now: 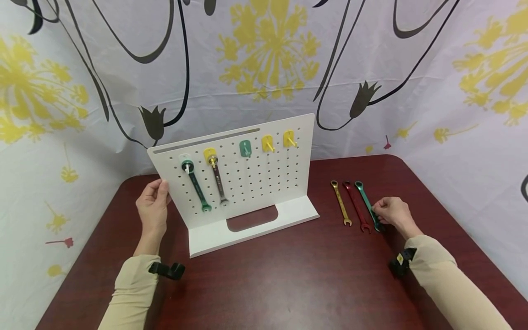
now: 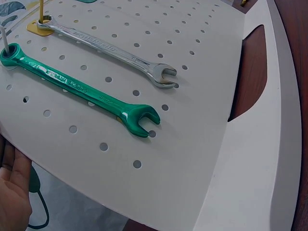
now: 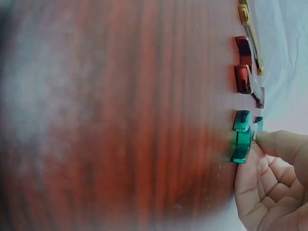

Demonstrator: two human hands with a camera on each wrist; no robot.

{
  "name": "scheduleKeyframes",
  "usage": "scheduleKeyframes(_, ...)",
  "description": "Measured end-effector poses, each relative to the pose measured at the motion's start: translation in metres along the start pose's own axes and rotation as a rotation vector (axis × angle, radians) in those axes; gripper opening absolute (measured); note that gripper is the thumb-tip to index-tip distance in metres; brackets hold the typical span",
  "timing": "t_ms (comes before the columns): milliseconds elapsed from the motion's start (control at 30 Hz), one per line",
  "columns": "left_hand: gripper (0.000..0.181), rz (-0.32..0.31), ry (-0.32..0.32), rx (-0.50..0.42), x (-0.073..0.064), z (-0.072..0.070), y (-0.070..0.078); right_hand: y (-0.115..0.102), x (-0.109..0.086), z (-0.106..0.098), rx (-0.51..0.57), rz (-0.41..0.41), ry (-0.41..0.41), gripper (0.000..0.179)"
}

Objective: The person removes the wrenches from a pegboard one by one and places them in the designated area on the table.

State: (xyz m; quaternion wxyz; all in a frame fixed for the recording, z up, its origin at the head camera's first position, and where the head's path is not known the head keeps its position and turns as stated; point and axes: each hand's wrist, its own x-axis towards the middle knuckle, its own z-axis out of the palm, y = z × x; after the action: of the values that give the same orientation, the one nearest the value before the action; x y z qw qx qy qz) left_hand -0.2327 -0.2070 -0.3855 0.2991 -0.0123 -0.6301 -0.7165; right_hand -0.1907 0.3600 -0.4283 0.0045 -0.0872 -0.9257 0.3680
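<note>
A white pegboard stand stands upright on the table, and my left hand grips its left edge. From its pegs hang a green combination wrench and a silver combination wrench, open ends down. At the right, three more wrenches lie side by side on the table: a gold wrench, a red wrench and a teal-green wrench. My right hand pinches the teal-green one near its open end between thumb and fingers. In the right wrist view that wrench's open end is beside the thumb.
A green hook and two yellow hooks, one of them the far-right hook, sit on the board with nothing hanging from them. The dark red table spreads in front. Behind hangs a patterned cloth.
</note>
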Motion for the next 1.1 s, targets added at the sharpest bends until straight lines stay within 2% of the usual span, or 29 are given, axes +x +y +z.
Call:
scheduleKeyframes(167,0.003,-0.006,0.001,-0.003,0.0,0.0,0.0,-0.008,-0.003,0.002,0.008,-0.053,0.045,0.022)
scheduleKeyframes(267,0.003,-0.007,0.001,0.009,0.0,-0.001,0.0,-0.02,-0.003,0.004,0.003,-0.117,0.093,0.023)
scheduleKeyframes(367,0.003,-0.006,-0.002,0.016,0.0,-0.001,0.0,-0.035,-0.003,0.007,0.041,-0.171,0.123,0.024)
scheduleKeyframes(533,0.003,0.001,-0.008,0.004,0.0,0.0,0.001,-0.064,-0.001,0.019,0.185,-0.213,0.108,0.026)
scheduleKeyframes(833,0.004,0.005,-0.01,0.004,0.002,0.001,0.001,-0.117,0.001,0.057,0.551,-0.275,0.048,0.026)
scheduleKeyframes(1100,0.003,-0.009,-0.005,-0.014,0.001,0.001,0.0,-0.161,-0.002,0.1,0.635,-0.335,-0.002,0.022)
